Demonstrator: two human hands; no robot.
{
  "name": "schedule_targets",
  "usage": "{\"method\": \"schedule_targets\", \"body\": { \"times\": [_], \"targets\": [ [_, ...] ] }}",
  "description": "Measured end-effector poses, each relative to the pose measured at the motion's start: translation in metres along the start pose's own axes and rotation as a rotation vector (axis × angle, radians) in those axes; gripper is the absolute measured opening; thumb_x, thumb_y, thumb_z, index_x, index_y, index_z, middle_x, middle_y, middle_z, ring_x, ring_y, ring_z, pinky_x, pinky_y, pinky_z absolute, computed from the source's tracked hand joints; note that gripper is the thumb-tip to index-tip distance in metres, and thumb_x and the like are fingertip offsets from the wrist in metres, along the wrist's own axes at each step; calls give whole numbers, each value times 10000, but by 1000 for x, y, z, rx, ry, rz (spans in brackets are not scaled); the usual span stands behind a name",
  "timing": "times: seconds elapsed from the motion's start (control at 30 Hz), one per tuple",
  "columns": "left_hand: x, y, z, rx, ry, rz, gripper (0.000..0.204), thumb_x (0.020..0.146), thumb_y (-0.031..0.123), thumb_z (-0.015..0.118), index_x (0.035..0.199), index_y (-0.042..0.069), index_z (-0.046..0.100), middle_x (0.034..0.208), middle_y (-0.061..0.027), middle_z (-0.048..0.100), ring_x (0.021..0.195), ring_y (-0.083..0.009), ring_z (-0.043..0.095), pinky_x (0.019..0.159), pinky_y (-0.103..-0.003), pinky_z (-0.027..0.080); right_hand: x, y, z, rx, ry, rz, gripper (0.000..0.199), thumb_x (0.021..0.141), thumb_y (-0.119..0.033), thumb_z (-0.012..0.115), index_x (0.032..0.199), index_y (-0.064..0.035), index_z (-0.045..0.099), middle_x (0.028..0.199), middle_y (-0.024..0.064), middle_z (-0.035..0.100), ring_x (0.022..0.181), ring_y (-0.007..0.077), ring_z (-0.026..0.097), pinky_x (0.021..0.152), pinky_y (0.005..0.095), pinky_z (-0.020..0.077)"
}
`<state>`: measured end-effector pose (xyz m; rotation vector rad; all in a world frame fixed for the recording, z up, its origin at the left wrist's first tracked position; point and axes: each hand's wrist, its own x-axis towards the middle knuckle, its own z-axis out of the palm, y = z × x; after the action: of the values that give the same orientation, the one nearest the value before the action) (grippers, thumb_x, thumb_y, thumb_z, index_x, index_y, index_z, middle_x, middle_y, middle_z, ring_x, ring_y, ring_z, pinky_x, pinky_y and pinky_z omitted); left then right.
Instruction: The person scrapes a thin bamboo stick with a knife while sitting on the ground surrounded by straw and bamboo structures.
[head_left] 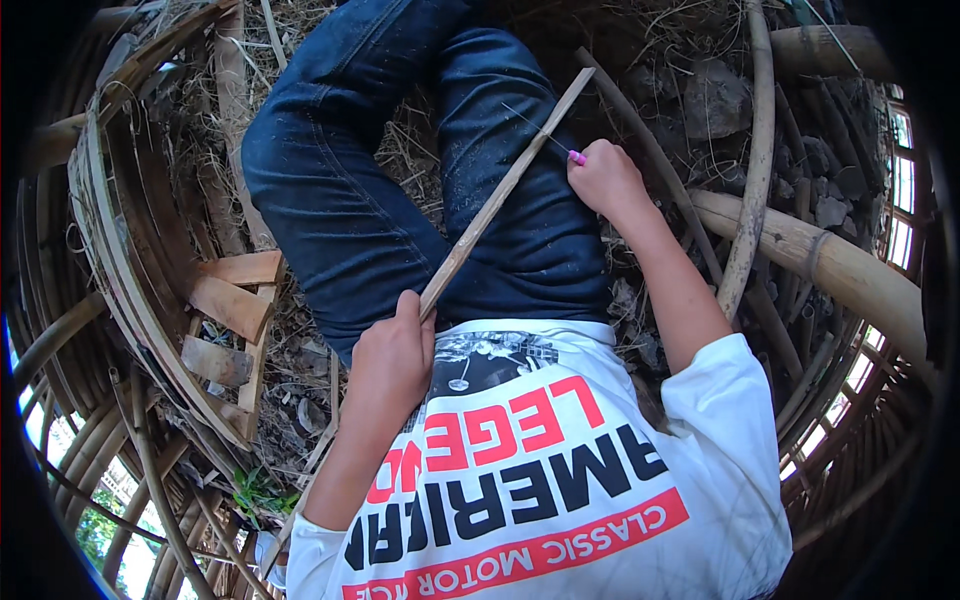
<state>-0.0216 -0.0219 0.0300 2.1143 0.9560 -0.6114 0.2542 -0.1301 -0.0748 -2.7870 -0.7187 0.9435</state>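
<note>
A long thin bamboo strip (505, 190) runs diagonally across my lap, over my blue jeans (350, 190). My left hand (392, 360) grips its near end, close to my white printed shirt (560, 470). Farther up, my right hand (603, 178) is closed on a small pink-handled knife (576, 157). The knife's thin blade rests against the strip near its far end. I sit on the ground with my knees bent.
Dry straw and grey stones (715, 95) cover the ground. Thick bamboo poles (800, 250) lie at the right. Several flat wood pieces (232, 300) and curved bamboo slats (120, 260) lie at the left. Curved bamboo ribs ring the whole spot.
</note>
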Motion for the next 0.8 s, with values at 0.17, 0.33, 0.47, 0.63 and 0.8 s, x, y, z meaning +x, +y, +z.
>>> {"method": "schedule_targets", "body": {
  "times": [0.17,0.33,0.47,0.63,0.8],
  "targets": [
    [-1,-5,9,-26,-3,8,218,979,195,500,904,-3,449,724,-282,593,741,-480,585,638,-553,434,-9,0,3,-28,9,37,333,863,-298,606,877,26,683,920,275,672,914,447,648,820,496,520],
    [5,-4,14,-74,-9,10,216,978,182,495,896,-11,443,725,-292,581,761,-494,569,647,-553,422,4,-3,4,-27,40,26,331,854,-296,614,891,26,684,945,278,670,946,449,642,829,497,517],
    [4,-8,17,-108,-3,14,211,979,176,492,897,-13,442,727,-290,576,771,-495,565,644,-548,414,-7,0,8,-11,17,52,340,864,-301,599,899,25,687,947,284,668,949,456,640,833,498,516],
    [8,-5,15,-131,-44,-1,199,980,161,486,893,-14,449,735,-296,560,779,-491,554,646,-535,405,-8,18,15,-16,41,76,348,875,-304,584,886,27,693,944,288,667,946,460,639,830,506,515],
    [6,-8,19,-135,-22,18,214,973,188,493,896,-9,467,710,-280,594,719,-486,587,645,-560,444,7,7,13,-20,19,16,346,877,-304,583,882,24,695,938,287,668,943,461,640,831,510,515]
  ]
}}
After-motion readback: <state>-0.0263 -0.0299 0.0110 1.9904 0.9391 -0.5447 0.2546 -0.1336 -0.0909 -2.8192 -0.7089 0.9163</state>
